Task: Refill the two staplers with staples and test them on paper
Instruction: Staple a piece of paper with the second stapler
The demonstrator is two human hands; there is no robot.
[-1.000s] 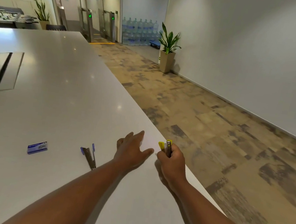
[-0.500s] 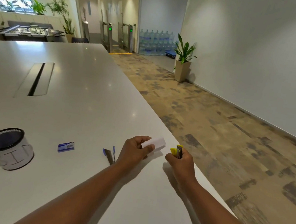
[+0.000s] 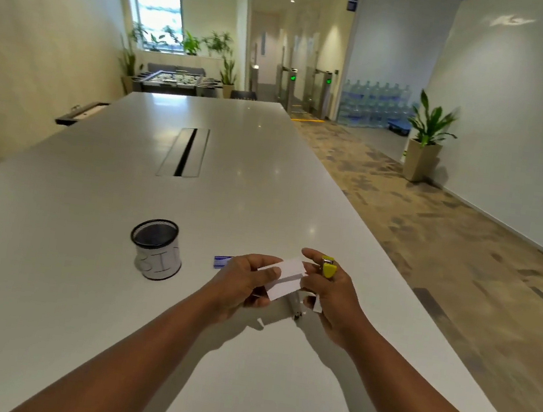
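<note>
My left hand (image 3: 242, 283) pinches a small white strip of paper (image 3: 283, 278) and holds it above the white table (image 3: 80, 284). My right hand (image 3: 333, 293) grips a small yellow stapler (image 3: 327, 268), whose top sticks up between the fingers, and its thumb and forefinger touch the paper's right end. A blue staple box (image 3: 222, 261) lies on the table just behind my left hand, partly hidden. A metal part of the second stapler (image 3: 295, 307) shows on the table below the paper, between my hands.
A black mesh cup with a white paper band (image 3: 155, 250) stands left of my hands. A cable slot (image 3: 185, 153) is set in the table's middle. The table's right edge runs just beyond my right hand, with carpet floor below. A potted plant (image 3: 425, 139) stands by the far wall.
My left hand lifted the paper off the table and brought it to the right hand with the stapler. The camera view swung left and up, bringing the mesh cup further into view.
</note>
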